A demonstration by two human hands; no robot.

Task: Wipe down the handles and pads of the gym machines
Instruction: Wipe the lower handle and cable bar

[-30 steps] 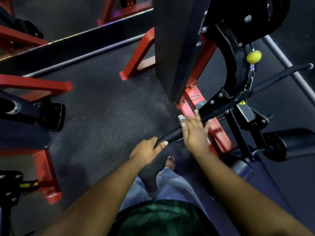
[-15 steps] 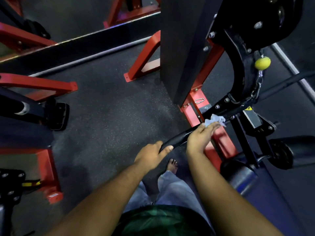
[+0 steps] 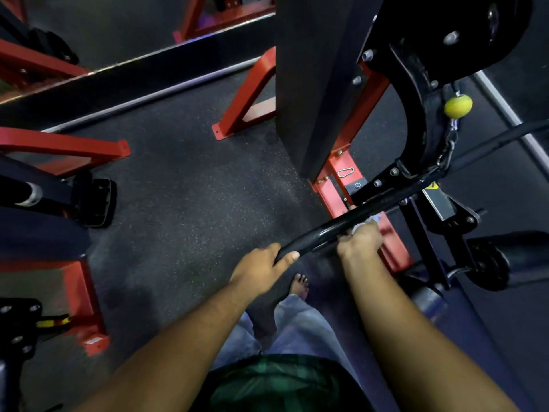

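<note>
Since half a second earlier, my right hand [image 3: 361,242] slid the cloth [image 3: 370,220] down under the bar handle [image 3: 341,226], toward 6 o'clock from its earlier position. Fingers clenched the cloth; left hand [image 3: 261,264] gripped the bar's end at 8 o'clock. Risk: the chain-hung bar swinging, missed topside.

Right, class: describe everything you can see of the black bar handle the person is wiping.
The black bar handle is a long, glossy, round bar, slanting up to the right toward the machine's black frame. The left hand grips its near end; the right hand holds a pale cloth against its underside, further along.
</note>
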